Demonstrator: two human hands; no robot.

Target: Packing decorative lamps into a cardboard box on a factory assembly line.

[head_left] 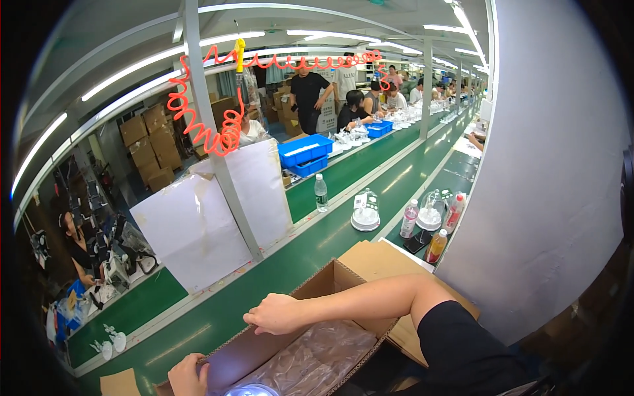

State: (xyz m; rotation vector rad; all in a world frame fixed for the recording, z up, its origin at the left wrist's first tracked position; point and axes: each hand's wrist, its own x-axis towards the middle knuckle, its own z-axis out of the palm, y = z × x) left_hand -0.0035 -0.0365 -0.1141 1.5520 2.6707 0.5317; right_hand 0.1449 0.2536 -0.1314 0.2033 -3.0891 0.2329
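An open cardboard box (228,350) stands in front of me, with a crumpled clear plastic bag (310,356) inside it. My right arm reaches across the box, and my right hand (281,313) is closed at the top edge of its far wall, its fingertips partly hidden. Nearer me, my left hand (188,376) grips the same wall toward its left end, the thumb over the rim. At the lower edge of the picture, in the near left part of the box, shows a shiny rounded clear thing (251,391), cut off by the frame.
A green conveyor belt (277,270) runs past the box, carrying a clear dome on a white base (365,214). Bottles (436,247) and a phone (417,241) lie right. A grey panel (541,165) bounds the right side. Co-workers sit along the far line.
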